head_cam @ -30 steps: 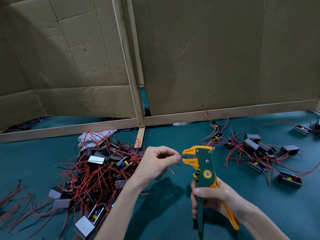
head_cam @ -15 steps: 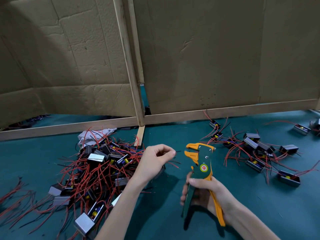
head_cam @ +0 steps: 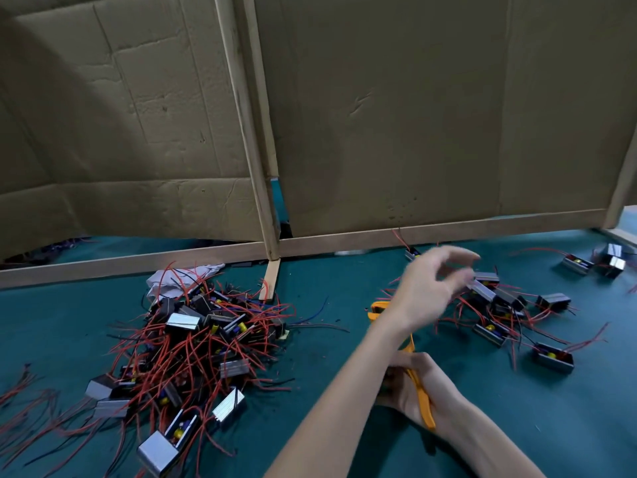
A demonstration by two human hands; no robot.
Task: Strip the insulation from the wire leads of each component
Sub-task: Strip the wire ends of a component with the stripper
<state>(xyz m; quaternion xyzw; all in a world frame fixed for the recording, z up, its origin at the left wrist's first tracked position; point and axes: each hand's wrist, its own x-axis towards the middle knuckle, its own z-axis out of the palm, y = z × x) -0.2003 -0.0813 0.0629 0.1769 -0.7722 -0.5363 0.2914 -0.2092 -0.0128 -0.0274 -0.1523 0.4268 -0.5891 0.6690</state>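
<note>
My left hand (head_cam: 431, 288) reaches across to the right, blurred, fingers spread and nothing in them, above the near edge of the right group of small metal-cased components (head_cam: 499, 312) with red leads. Its forearm crosses over the wire stripper (head_cam: 418, 398); only the orange jaw tip and one orange handle show. My right hand (head_cam: 427, 384) grips the stripper handles low on the green table. A big tangled pile of components (head_cam: 193, 339) with red and black leads lies at the left.
A cardboard wall (head_cam: 413, 115) on a wooden rail (head_cam: 138, 262) closes off the back. A white cloth (head_cam: 179, 281) lies behind the left pile. Loose red wire pieces (head_cam: 20, 391) sit at the far left, and two more components (head_cam: 606, 260) at the far right.
My left hand left its spot beside the stripper jaw and swung right over the right group, opening its fingers; the component it pinched is gone from it. The stripper sank lower.
</note>
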